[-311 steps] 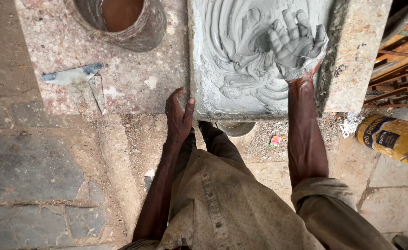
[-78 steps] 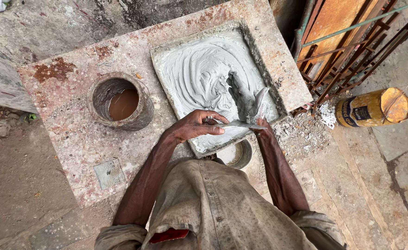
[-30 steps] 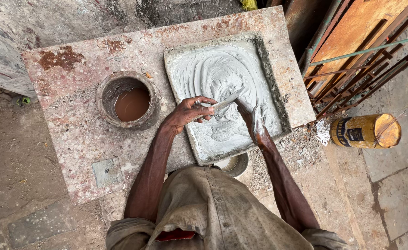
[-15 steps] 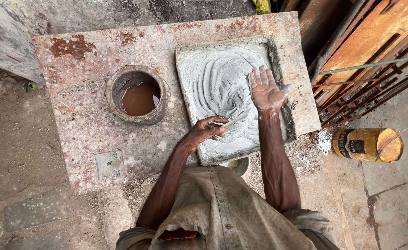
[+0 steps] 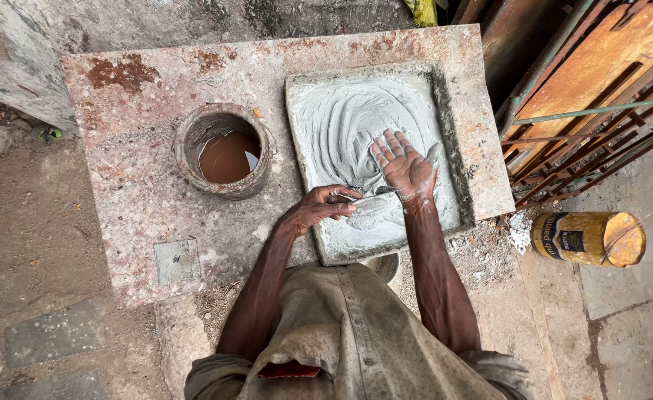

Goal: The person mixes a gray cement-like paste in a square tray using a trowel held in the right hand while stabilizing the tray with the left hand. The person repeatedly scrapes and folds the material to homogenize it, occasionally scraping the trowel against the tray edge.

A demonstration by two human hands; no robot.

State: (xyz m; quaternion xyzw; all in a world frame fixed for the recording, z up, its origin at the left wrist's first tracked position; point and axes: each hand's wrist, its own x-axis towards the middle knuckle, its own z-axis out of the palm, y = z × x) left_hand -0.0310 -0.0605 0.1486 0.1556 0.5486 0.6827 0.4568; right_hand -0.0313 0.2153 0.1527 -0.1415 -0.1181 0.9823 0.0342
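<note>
So from up here I'm looking down at a square mould (image 5: 448,141) sitting on the right half of a speckled stone worktop (image 5: 141,200), and it's full of wet grey paste (image 5: 341,126). I'd say the filling part is basically done: the paste reaches all four walls and covers the bottom everywhere I can see. The levelling isn't done though. The surface is all sweeping curved ridges, like finger and tool marks fanning out from the near right corner, and there's a lumpier patch close to the near edge.

My right hand (image 5: 406,169) lies flat on the paste, fingers spread apart, palm down, smeared grey. My left hand (image 5: 320,210) sits at the mould's near left side with its fingers pinched shut on a thin metal blade (image 5: 367,197), which points across toward the right wrist. Can't tell if the blade tip is touching the hand or just the paste.

The paste looks thick and sticky, holds its ridges, doesn't slump. Glossy in spots, so still wet.

Left of the mould, a round crusty pot (image 5: 225,152) holds brownish water. A yellow can (image 5: 587,238) lies on its side on the ground off to the right, well apart.
</note>
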